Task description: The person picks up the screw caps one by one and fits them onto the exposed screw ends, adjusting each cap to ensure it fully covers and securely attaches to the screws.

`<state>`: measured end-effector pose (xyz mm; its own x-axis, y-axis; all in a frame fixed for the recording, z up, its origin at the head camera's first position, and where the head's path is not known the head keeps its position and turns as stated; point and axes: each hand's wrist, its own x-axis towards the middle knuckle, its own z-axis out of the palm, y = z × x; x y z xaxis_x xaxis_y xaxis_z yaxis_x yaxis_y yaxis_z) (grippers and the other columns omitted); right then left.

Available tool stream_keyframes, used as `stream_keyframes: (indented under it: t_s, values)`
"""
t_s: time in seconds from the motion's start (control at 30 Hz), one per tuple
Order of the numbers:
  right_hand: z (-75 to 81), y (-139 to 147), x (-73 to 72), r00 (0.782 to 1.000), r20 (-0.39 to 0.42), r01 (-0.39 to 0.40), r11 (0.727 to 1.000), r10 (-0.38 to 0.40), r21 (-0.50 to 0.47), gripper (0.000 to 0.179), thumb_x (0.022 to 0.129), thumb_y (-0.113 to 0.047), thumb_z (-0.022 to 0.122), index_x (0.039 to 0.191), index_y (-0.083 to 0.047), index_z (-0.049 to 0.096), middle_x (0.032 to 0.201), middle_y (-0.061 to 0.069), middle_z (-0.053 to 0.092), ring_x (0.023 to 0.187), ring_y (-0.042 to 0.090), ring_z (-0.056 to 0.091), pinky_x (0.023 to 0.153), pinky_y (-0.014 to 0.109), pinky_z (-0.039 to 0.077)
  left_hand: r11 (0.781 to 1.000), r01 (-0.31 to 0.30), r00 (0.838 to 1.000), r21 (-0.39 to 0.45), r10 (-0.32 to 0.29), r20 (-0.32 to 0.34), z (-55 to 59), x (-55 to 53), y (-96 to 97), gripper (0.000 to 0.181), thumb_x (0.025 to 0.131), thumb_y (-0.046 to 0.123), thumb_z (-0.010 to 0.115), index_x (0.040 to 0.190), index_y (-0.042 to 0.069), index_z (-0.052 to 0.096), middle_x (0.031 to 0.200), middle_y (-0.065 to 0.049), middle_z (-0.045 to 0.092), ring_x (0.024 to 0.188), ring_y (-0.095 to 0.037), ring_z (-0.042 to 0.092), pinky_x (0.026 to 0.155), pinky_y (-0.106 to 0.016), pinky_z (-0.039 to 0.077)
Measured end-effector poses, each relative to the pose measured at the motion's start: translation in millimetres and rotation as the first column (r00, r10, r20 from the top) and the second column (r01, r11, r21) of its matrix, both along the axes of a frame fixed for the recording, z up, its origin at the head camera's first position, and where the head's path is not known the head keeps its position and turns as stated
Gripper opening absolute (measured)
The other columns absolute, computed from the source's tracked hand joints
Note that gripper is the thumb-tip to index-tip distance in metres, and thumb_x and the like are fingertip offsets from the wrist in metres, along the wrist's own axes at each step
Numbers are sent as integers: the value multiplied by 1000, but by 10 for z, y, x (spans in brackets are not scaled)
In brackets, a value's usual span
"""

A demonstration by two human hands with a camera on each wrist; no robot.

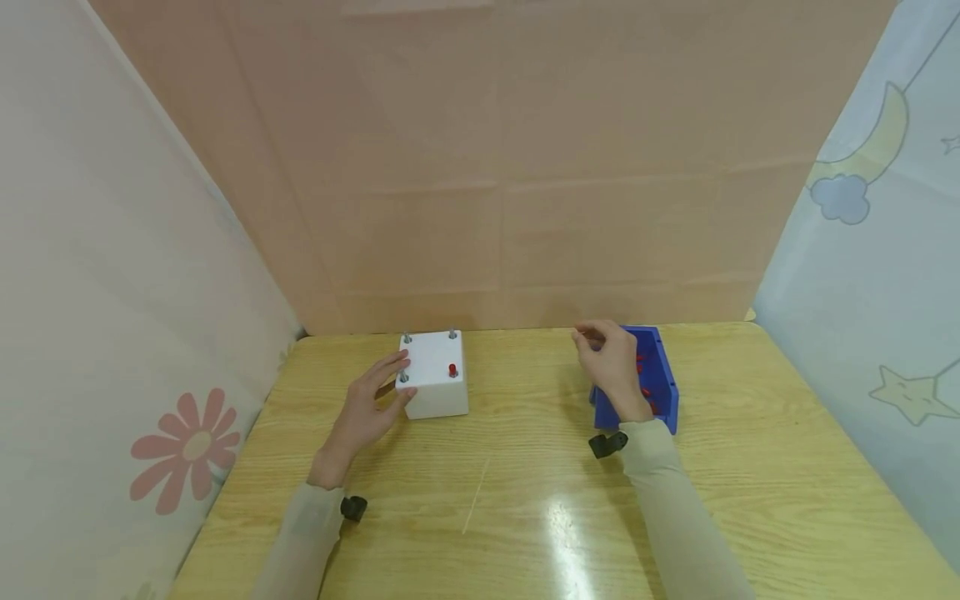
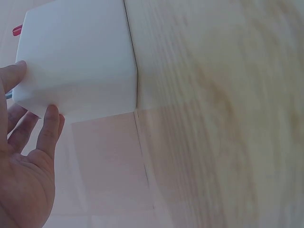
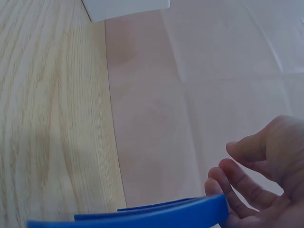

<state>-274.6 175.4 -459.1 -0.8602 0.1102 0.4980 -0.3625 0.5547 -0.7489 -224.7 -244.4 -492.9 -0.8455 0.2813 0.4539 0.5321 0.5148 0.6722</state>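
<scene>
A white box (image 1: 431, 399) stands on the table, with metal posts at the corners of its top face. On the near right post sits a small red piece (image 1: 452, 369). My left hand (image 1: 369, 408) rests against the box's left side, fingertips at the top edge and thumb by the near left corner. My right hand (image 1: 611, 358) is raised over the left side of a blue bin (image 1: 663, 367). Its fingers are loosely bent, and in the right wrist view a gap shows between thumb and fingertips with nothing visible in it. Several red pieces (image 1: 647, 392) lie inside the bin.
The wooden table (image 1: 517, 467) ends at a brown paper backdrop (image 1: 495, 208). Patterned curtains (image 1: 855, 275) hang at both sides. Bare tabletop lies between box and bin. Each wrist carries a small black camera (image 1: 608, 444).
</scene>
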Motion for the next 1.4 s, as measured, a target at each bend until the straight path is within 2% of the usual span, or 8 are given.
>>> stream_keyframes:
  t_s: [0.23,0.43,0.53,0.63,0.73,0.97,1.27,1.4]
  values:
    - [-37,67,-17,998,44,40,999,-40,20,15,100,-7,75,112,-2,80,109,17,77,93,32,76,86,50,66,1000,6,1000,7,-6,-8,-7,9,4,49,100,11,76,147,4,62,160,-10,54,143,-39,56,101,-47,61]
    - [-38,113,-19,998,56,37,999,-38,15,17,100,-9,74,114,-1,79,110,19,76,94,34,76,86,48,66,1000,-9,1000,-2,9,13,9,9,12,50,101,14,77,148,7,62,161,-8,54,144,-38,56,102,-48,60]
    - [-50,128,-27,998,56,36,999,-37,25,18,101,-10,74,115,0,79,110,19,76,94,34,76,83,28,64,1000,-10,1000,1,10,22,6,7,9,50,101,15,77,148,8,62,161,-8,54,144,-38,56,103,-48,60]
    - [-65,145,-38,998,53,40,999,-42,34,18,100,-9,74,115,1,79,110,19,77,94,34,76,77,8,52,1000,-9,1000,5,9,26,0,3,6,50,101,15,77,148,8,62,162,-7,53,145,-37,55,103,-47,59]
    - [-75,163,-48,998,51,46,998,-48,35,18,101,-8,73,115,1,79,110,20,77,94,35,76,74,0,44,1000,-11,1000,7,10,30,-6,-3,3,50,101,16,76,149,9,62,162,-6,53,145,-37,55,103,-48,59]
    - [-89,192,-72,996,65,58,998,-61,38,17,101,-8,72,114,-1,79,111,19,77,96,34,76,75,3,46,1000,-8,1000,14,8,25,-10,-8,2,51,101,15,77,149,9,61,162,-7,53,145,-38,55,103,-49,59]
    - [-126,243,-83,991,95,92,994,-96,52,20,103,-10,70,118,-1,79,113,17,77,97,32,75,80,29,62,1000,10,1000,25,-10,15,-12,3,5,51,101,14,76,149,8,61,161,-8,54,144,-37,55,104,-50,60]
    - [-127,266,-83,990,101,91,994,-97,56,21,104,-12,69,120,-2,79,114,18,77,97,32,75,80,29,62,999,19,1000,37,-19,7,-13,4,12,50,101,12,76,148,7,62,161,-9,54,144,-38,56,103,-51,60]
